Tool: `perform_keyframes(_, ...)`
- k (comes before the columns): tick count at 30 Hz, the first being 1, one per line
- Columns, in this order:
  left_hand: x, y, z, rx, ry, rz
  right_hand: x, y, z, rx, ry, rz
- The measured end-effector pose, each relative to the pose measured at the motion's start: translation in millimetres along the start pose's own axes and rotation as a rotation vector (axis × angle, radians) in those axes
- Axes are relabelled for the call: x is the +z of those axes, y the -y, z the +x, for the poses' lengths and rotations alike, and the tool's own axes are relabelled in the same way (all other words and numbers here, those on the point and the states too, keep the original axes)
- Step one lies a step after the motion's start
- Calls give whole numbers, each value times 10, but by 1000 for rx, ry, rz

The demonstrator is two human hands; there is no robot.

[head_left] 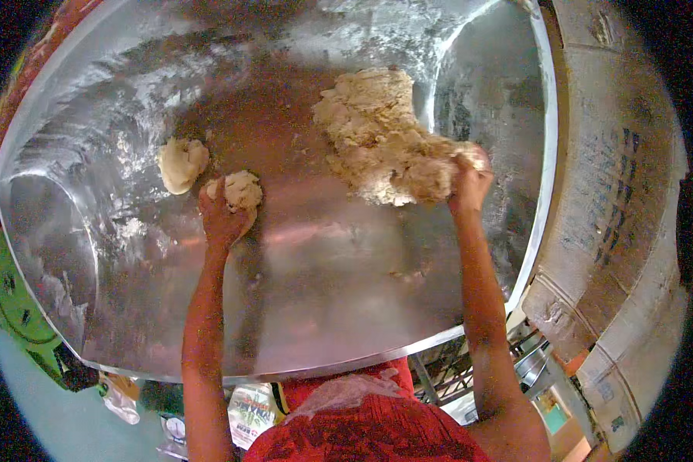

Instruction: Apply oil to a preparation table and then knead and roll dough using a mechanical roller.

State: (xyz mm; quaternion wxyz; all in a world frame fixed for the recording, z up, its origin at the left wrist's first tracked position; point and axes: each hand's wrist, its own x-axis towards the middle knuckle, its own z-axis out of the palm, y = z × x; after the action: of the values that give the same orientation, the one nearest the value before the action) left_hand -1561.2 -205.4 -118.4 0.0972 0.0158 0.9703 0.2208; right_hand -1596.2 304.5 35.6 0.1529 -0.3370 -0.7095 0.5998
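A large rough mass of dough [385, 138] lies on the right half of a metal trough [308, 300]. My right hand [471, 181] is closed on the right end of that mass, where the dough stretches out toward the trough's right wall. On the left, my left hand [222, 212] grips a smaller lump of dough [242, 190], fingers over its left side. Just beyond it, up and to the left, a separate smooth lump of dough [182, 165] rests on the metal, not touched by either hand.
White flour [123, 92] streaks the trough's far and left walls. Flattened cardboard [616, 154] stands along the right side. A green plastic item [19, 296] is outside at the left. Below the front rim are a printed bag [252, 416] and a metal pot [533, 363].
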Motion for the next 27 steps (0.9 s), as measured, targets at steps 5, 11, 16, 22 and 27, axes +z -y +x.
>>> perform_keyframes(5, -144, -5, -99, -53, -21, 66, -222, 1590, -8, 2, 47, 216)
perform_keyframes(11, -233, -135, -138, -94, 458, 445, 473, 2024, -577, -20, 305, -235)
perform_keyframes(16, -558, 641, -201, -166, 410, -689, 1854, 393, -1596, 211, 772, -319)
perform_keyframes(22, -833, 617, -289, 395, 220, -106, 3019, -592, -2948, -705, 895, -895)
perform_keyframes(27, -727, 541, 97, 161, 248, -238, 3370, -674, -2747, -661, 782, -883)
